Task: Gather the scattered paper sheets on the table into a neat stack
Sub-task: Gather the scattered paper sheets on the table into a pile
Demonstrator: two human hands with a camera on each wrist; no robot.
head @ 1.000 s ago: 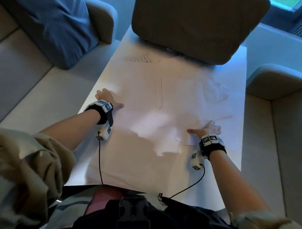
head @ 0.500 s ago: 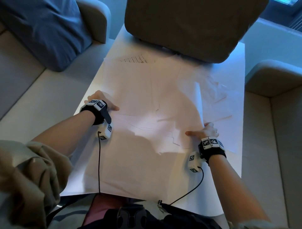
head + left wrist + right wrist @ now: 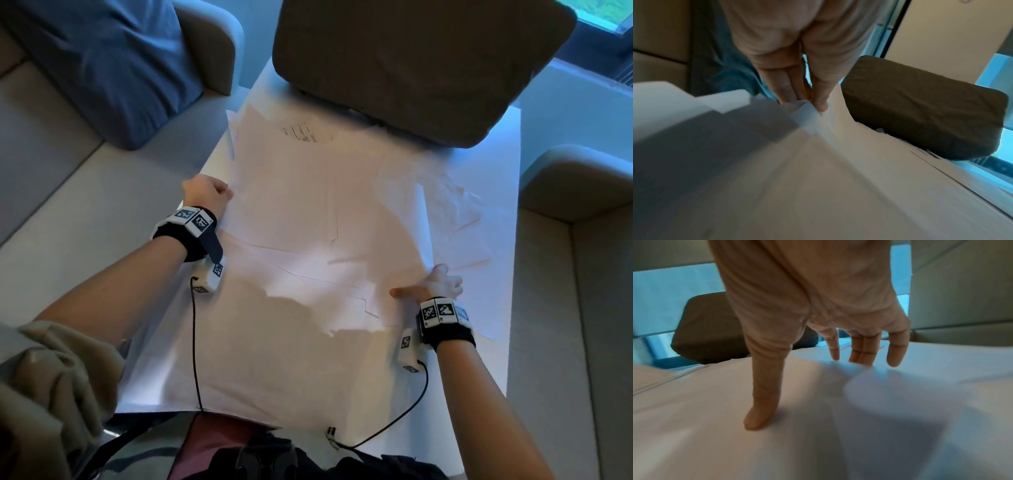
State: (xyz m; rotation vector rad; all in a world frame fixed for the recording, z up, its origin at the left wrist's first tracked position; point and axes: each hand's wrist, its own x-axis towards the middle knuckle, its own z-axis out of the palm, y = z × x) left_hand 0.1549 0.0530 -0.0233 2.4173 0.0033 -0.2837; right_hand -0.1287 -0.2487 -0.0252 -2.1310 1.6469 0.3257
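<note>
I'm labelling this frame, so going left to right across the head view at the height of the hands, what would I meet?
Sofa seat → left hand gripping the papers' left edge → paper sheets → right hand on the sheets → bare table → sofa seat.

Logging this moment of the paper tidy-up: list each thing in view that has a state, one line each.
paper sheets: overlapping, not yet a neat stack
left hand: pinches the sheets' left edge
right hand: fingers extended, resting on the sheets
brown cushion: lying on the table's far end
blue pillow: on the sofa at the left
</note>
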